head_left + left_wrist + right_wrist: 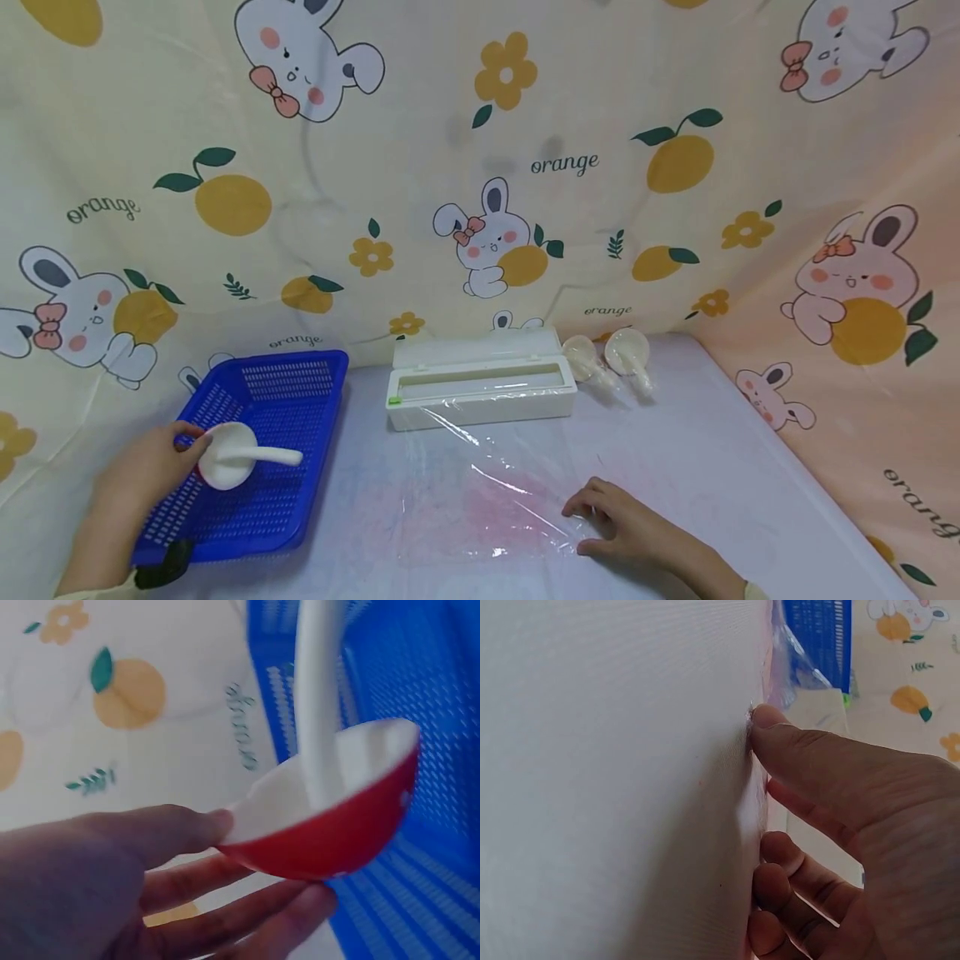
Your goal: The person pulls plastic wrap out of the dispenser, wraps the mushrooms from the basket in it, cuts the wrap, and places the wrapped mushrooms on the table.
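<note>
A ladle (228,456), red outside and white inside with a white handle, is held by its bowl rim in my left hand (150,471), above the blue basket (330,467). In the left wrist view, the thumb lies at the rim and fingers sit beneath the red bowl (337,840). A clear sheet of plastic wrap (487,508) stretches from the white wrap dispenser (480,410) over the table. My right hand (630,525) rests at the sheet's right edge, thumb and fingers apart. In the right wrist view its fingertips (769,716) touch the film-covered surface.
Two ladles in clear wrapping, a left one (581,354) and a right one (628,352), lie right of the dispenser, whose lid (476,348) stands raised. A patterned cloth (480,150) hangs behind the white-covered table (697,433) and along its right side.
</note>
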Action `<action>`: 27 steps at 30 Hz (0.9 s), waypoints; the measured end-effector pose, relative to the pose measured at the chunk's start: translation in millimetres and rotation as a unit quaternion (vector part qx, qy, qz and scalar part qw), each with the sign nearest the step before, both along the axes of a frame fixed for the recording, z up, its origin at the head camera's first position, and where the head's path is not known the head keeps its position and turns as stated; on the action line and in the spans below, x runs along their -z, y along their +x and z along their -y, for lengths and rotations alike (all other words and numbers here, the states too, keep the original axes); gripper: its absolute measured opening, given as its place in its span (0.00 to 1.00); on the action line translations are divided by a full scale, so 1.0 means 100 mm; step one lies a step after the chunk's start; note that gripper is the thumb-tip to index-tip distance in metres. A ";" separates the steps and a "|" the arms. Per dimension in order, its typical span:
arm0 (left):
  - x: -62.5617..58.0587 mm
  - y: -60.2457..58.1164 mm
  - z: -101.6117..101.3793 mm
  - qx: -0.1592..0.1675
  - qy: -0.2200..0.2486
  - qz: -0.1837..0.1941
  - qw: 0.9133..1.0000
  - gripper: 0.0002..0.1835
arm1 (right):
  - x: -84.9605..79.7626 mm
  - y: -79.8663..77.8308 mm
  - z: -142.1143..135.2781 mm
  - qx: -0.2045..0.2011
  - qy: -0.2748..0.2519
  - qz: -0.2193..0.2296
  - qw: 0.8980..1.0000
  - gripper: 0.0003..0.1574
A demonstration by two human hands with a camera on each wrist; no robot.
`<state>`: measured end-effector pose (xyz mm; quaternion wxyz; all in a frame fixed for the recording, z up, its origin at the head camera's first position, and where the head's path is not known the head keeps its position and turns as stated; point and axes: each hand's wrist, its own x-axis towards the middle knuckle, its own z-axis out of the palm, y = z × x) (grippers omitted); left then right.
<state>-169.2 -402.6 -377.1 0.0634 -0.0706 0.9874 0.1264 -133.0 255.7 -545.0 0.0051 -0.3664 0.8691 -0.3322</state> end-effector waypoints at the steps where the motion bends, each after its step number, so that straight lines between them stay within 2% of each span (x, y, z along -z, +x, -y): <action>1: -0.03 0.00 -0.04 -0.001 0.007 -0.009 1.000 0.36 | 0.00 0.00 0.00 -0.001 0.000 -0.004 1.000 0.24; 6: -0.17 0.01 -0.25 -0.016 0.043 -0.060 0.997 0.36 | -0.03 0.00 0.01 -0.001 -0.002 -0.004 1.000 0.24; 12: -0.30 0.00 -0.39 -0.030 0.045 -0.109 0.993 0.29 | -0.05 0.00 0.03 -0.004 -0.004 0.005 1.000 0.24; 15: -0.33 0.00 -0.44 -0.029 0.058 -0.102 0.993 0.30 | -0.05 -0.01 0.04 -0.009 -0.010 0.001 1.000 0.24; 18: -0.33 0.00 -0.53 -0.015 0.095 -0.098 0.991 0.29 | -0.05 -0.02 0.04 -0.011 -0.014 -0.013 1.000 0.25; 22: -0.32 0.00 -0.72 0.003 0.139 -0.092 0.986 0.29 | -0.05 -0.02 0.04 -0.014 -0.016 -0.022 1.000 0.26; 27: -0.27 -0.01 -0.98 0.012 0.172 -0.078 0.982 0.30 | -0.06 -0.02 0.04 -0.015 -0.013 -0.008 1.000 0.25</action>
